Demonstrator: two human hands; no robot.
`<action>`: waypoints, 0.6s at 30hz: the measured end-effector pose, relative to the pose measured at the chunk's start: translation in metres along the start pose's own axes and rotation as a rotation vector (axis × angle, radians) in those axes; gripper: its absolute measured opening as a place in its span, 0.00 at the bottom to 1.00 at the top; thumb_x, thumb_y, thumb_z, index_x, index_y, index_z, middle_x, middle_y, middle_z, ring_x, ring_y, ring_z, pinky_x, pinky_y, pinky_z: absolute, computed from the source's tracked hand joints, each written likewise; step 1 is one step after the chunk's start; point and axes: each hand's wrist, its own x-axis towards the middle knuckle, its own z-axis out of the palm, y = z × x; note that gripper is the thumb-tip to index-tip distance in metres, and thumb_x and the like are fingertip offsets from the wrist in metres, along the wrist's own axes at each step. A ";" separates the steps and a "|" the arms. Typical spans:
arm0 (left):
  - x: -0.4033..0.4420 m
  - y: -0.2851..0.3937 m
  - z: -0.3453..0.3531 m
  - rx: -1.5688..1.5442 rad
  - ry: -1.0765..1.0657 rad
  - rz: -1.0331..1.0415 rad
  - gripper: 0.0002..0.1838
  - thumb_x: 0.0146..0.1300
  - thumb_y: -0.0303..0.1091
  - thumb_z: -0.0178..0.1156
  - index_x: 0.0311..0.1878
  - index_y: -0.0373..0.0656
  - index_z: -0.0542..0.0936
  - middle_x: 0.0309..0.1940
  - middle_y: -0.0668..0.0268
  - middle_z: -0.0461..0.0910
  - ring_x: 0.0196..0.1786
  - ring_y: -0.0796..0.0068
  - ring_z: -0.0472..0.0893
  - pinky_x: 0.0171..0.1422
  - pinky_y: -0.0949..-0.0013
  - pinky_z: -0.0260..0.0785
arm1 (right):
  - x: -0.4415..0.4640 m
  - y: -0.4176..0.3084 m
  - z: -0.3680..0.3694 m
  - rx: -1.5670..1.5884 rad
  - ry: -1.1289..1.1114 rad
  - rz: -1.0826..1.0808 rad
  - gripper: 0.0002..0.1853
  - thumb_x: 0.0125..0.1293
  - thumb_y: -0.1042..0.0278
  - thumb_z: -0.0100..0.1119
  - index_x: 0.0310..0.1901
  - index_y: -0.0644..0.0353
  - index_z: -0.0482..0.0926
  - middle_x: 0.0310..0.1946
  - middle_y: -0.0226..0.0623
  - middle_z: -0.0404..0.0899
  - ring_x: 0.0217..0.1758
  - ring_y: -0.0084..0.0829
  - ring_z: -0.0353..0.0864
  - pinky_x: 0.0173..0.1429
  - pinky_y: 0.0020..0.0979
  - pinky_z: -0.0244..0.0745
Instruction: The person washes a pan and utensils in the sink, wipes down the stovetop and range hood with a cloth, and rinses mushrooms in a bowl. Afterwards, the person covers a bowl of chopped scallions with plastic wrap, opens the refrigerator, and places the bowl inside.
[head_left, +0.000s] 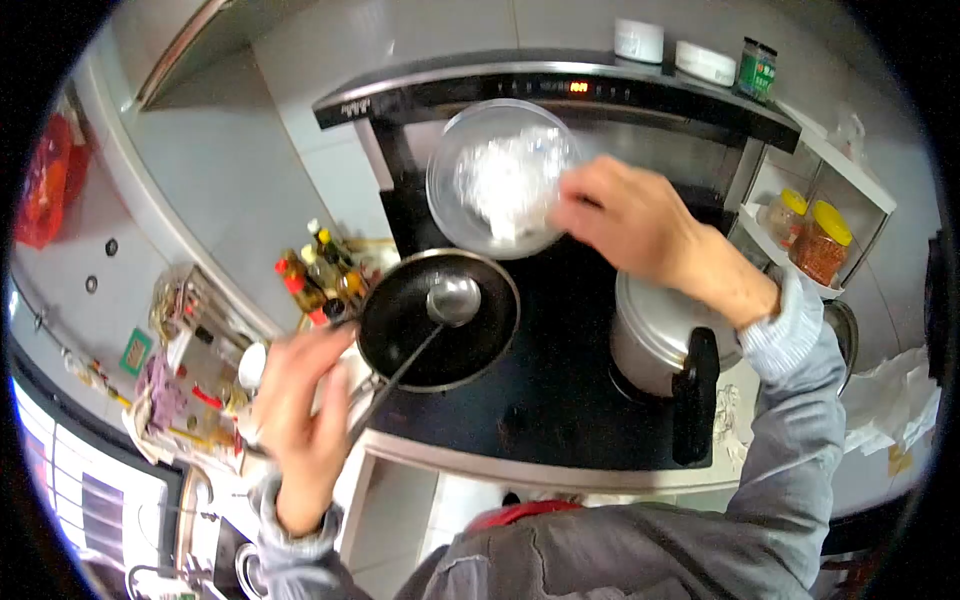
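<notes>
My right hand [640, 220] is curled at the right rim of a clear round bowl [447, 195], which overlaps the front edge of the range hood in view. Shiny, whitish, transparent material [510, 180] shows in it; I cannot make out what it is. Blurred by motion, my left hand [305, 400] has its fingers apart beside the handle of a metal ladle [455, 301]. Whether it touches that handle is unclear. The ladle's bowl lies inside a black frying pan [410, 340] on the stove's left side.
On the right of the black stovetop [540, 410] stands a lidded pressure cooker [655, 340] with a black handle. Sauce bottles [320, 275] crowd the left side. Yellow-lidded jars [822, 245] sit on a right shelf, and the range hood [480, 88] spans the back.
</notes>
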 end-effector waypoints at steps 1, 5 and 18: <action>0.014 0.013 0.017 -0.008 -0.028 0.048 0.12 0.49 0.20 0.60 0.39 0.37 0.79 0.33 0.57 0.77 0.36 0.61 0.76 0.42 0.66 0.68 | -0.009 -0.016 -0.007 0.069 -0.098 0.023 0.06 0.48 0.71 0.57 0.30 0.58 0.74 0.30 0.33 0.70 0.32 0.33 0.73 0.28 0.29 0.73; 0.039 0.041 0.071 0.225 -0.220 0.140 0.21 0.39 0.30 0.67 0.42 0.45 0.79 0.28 0.61 0.68 0.35 0.60 0.70 0.39 0.63 0.65 | -0.037 -0.051 -0.023 0.098 -0.108 -0.122 0.08 0.45 0.71 0.57 0.29 0.61 0.74 0.30 0.32 0.69 0.31 0.30 0.71 0.28 0.26 0.74; 0.065 0.041 0.110 -1.052 -0.049 -0.555 0.03 0.55 0.22 0.52 0.28 0.36 0.75 0.49 0.62 0.68 0.42 0.72 0.76 0.35 0.73 0.75 | -0.088 -0.052 -0.030 0.116 -0.189 0.185 0.03 0.51 0.70 0.53 0.28 0.56 0.71 0.29 0.33 0.67 0.34 0.32 0.73 0.30 0.29 0.74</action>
